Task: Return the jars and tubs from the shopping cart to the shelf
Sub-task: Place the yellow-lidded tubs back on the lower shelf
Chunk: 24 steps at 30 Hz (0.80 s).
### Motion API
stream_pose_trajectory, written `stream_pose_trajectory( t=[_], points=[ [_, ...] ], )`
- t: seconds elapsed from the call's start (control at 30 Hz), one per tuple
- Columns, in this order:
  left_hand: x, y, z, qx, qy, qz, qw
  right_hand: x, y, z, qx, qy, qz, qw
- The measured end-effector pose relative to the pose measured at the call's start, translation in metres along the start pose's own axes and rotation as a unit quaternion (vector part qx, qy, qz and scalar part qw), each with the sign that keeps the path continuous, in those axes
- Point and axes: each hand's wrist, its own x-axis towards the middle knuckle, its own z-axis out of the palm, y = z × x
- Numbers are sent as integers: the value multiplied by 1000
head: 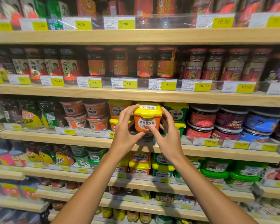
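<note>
Left hand [125, 130] and right hand [166, 132] pinch orange yellow-lidded plastic tub [147, 118] from both sides | before wooden shelf [87, 137] gap | slide level, label outward, between matching tubs

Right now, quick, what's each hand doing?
Left hand: holding the orange tub with the yellow lid, fingers curled round its left side.
Right hand: holding the same tub from the right.

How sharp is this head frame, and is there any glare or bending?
Head view: orange tub between left hand and right hand is sharp; edges blur; glare streaks the clear price rail; shelf boards bow.
</note>
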Motion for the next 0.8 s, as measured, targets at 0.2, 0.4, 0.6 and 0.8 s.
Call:
stream_pose_trajectory(
  t=[0.2,0.4,0.6,0.8],
  points=[
    [12,-7,3,-54,-8,-49,997,20,13,4,-27,10,10,1000],
    [24,-17,12,-33,15,-56,998,35,26,18,-40,23,18,999],
    [37,-43,27,18,2,-122,992,45,28,30,-98,45,21,994],
    [30,-39,32,33,34,-130,990,42,37,32,-129,59,34,989]
  ],
)
